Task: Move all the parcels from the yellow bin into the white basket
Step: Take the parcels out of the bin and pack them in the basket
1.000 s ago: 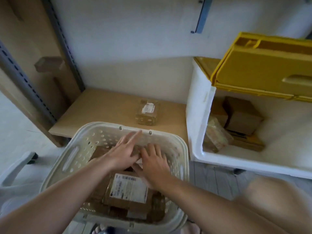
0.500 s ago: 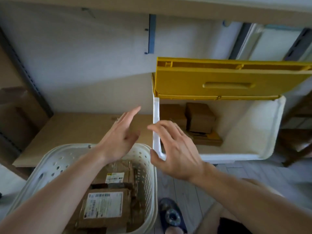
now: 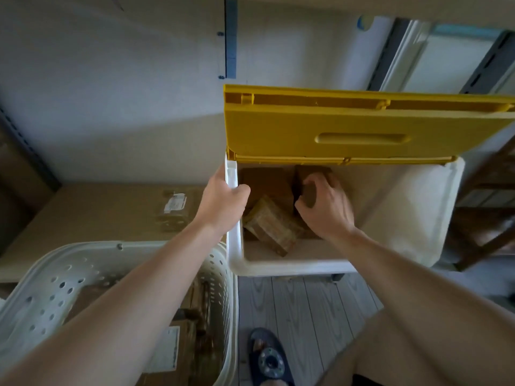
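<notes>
Several brown cardboard parcels [image 3: 192, 338] already lie in the white perforated plastic basket [image 3: 50, 291], yet some remain in the yellow-lidded white bin [image 3: 289, 267], where the right hand [image 3: 324, 207] clasps a dark brown box [image 3: 308, 176] while the left hand [image 3: 223, 203] grips the bin's rim.

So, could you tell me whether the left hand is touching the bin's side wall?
Touching. The head view shows the left hand gripping the bin's white side wall, thumb hooked over its edge.

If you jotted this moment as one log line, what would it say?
left hand: grips bin's edge | right hand: fingers round brown parcel in bin | white basket: holds parcels
</notes>
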